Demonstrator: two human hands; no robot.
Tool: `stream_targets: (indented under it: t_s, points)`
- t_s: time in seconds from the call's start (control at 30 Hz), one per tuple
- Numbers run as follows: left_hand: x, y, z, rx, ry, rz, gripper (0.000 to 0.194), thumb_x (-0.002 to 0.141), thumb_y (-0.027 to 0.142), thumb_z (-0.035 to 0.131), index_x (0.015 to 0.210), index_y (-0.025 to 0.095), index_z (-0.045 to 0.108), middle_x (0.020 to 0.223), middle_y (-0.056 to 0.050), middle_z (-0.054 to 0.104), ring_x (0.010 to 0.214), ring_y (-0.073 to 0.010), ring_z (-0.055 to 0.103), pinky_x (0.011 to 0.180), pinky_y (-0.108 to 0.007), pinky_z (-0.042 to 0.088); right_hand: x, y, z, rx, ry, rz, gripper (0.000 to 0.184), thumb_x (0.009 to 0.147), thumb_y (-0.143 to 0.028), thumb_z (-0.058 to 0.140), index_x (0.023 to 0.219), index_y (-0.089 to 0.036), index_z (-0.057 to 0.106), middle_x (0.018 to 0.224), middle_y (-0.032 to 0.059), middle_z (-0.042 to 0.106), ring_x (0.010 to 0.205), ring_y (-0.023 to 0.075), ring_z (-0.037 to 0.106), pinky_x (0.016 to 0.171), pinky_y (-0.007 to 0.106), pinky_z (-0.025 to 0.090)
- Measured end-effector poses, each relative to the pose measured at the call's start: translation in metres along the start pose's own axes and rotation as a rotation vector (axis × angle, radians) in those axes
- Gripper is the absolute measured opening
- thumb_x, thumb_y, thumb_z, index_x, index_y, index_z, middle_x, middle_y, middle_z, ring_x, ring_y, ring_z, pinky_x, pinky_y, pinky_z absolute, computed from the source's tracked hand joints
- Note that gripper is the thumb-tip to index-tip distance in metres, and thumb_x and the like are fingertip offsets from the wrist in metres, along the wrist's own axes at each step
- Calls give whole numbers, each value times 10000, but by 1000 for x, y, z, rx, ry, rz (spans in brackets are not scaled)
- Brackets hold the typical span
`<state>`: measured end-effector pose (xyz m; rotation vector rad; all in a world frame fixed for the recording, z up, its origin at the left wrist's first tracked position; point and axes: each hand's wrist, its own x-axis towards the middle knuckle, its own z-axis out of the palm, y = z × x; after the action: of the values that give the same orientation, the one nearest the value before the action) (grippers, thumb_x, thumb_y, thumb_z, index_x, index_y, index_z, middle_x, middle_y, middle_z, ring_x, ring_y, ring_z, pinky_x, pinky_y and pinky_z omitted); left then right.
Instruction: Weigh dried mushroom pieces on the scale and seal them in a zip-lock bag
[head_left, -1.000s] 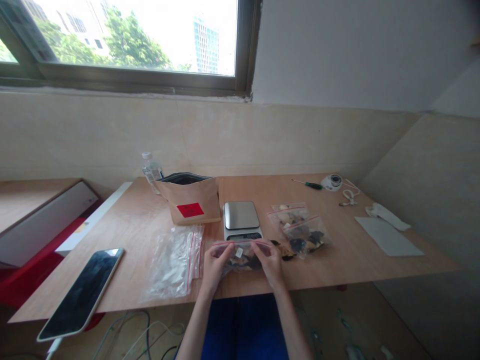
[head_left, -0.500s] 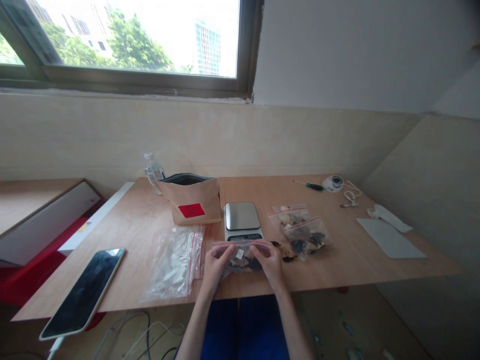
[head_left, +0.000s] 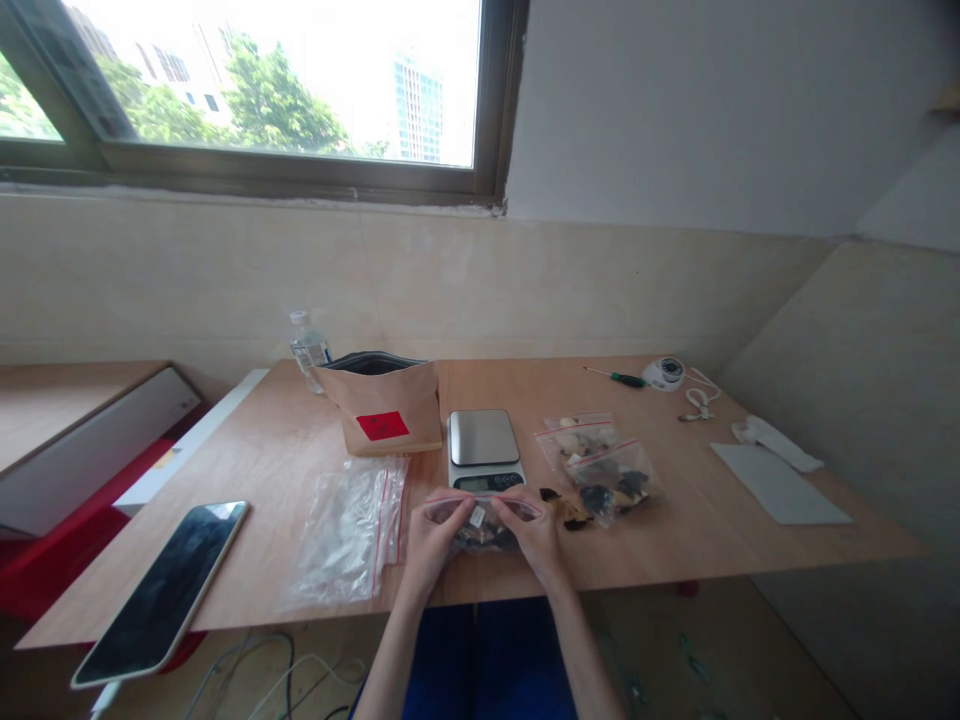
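Both hands pinch the top edge of a clear zip bag at the table's front edge. Dark dried pieces and a small white label or packet show inside it. My left hand grips the left part of the red-lined seal, thumb on top. On the right part, my right hand pinches the same strip. Just beyond the bag stands a kitchen scale with a bare steel plate. Loose dried dark-and-tan pieces lie right of my right hand. Empty zip bags lie left of my left hand.
Two filled zip bags lie to the right. An open kraft pouch stands behind the empty bags, a water bottle beside it. A phone overhangs the front left edge. A screwdriver and white camera sit at back right.
The thumbs have shifted slightly closer together along the seal, and the bag's mouth now looks a little bowed. More of the scale's display shows. The view has tilted slightly.
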<state>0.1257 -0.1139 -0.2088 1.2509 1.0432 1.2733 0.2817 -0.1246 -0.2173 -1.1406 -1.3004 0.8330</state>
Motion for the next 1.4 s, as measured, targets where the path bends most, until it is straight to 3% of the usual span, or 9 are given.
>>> stream_targets:
  t_s: [0.1, 0.23, 0.43, 0.67, 0.87, 1.0, 1.13, 1.3, 1.4]
  points:
    - [-1, 2, -2, 33, 26, 27, 196, 747, 321, 659, 798, 135, 690, 788, -61, 667, 764, -185, 626, 690, -263, 483, 4, -9, -6, -96, -33, -76, 138, 803, -316, 610, 782, -200, 683, 790, 33, 651, 791, 175, 619, 725, 292, 502]
    - [-8, 11, -2, 121, -8, 128, 162, 785, 304, 621, 794, 149, 669, 773, -43, 654, 744, -168, 616, 676, -253, 473, 11, -43, -20, -368, -130, -253, 183, 810, -306, 612, 974, -256, 678, 1025, 49, 656, 999, 206, 575, 890, 363, 436]
    - [-12, 23, 5, 229, -48, 269, 166, 860, 304, 519, 815, 166, 599, 806, -39, 619, 770, -155, 605, 708, -259, 470, 18, -86, -16, -721, -347, -350, 139, 878, -247, 538, 828, -229, 666, 794, 6, 701, 788, 178, 612, 782, 322, 399]
    - [-15, 35, 1, 284, 8, 284, 146, 857, 302, 523, 771, 184, 517, 766, -28, 621, 711, -144, 593, 659, -238, 456, 16, -79, -1, -830, -309, -466, 271, 912, -141, 396, 765, -203, 615, 707, 34, 667, 700, 177, 586, 695, 300, 353]
    - [-19, 45, -6, 258, 145, 251, 169, 810, 340, 584, 751, 182, 578, 715, -17, 630, 693, -158, 596, 652, -239, 456, 14, -75, -9, -753, -268, -397, 211, 900, -298, 483, 795, -249, 660, 736, 21, 681, 696, 185, 577, 688, 298, 368]
    - [-21, 47, -4, 201, 107, 198, 219, 834, 366, 546, 739, 176, 594, 676, -7, 611, 643, -145, 576, 606, -222, 437, 14, -76, -20, -765, -268, -360, 226, 890, -240, 483, 750, -242, 660, 705, 12, 682, 666, 173, 575, 683, 295, 381]
    - [-21, 48, 0, 173, 106, 215, 300, 887, 372, 450, 742, 170, 617, 704, -22, 610, 684, -146, 559, 648, -226, 428, 19, -83, -57, -727, -320, -286, 213, 877, -256, 480, 777, -261, 668, 782, -5, 699, 750, 183, 609, 726, 299, 426]
    - [-19, 44, -10, 116, 158, 199, 326, 909, 373, 402, 754, 167, 602, 731, -27, 614, 658, -134, 536, 649, -232, 425, 46, -87, -159, -721, -146, -116, 273, 835, -419, 505, 809, -231, 700, 894, 55, 712, 825, 236, 639, 707, 323, 483]
    - [-18, 40, -11, 73, 207, 184, 322, 905, 382, 408, 740, 168, 583, 699, -17, 594, 632, -128, 523, 626, -229, 424, 63, -76, -211, -933, -106, -89, 360, 833, -491, 475, 800, -224, 714, 834, 84, 711, 774, 242, 639, 682, 343, 482]
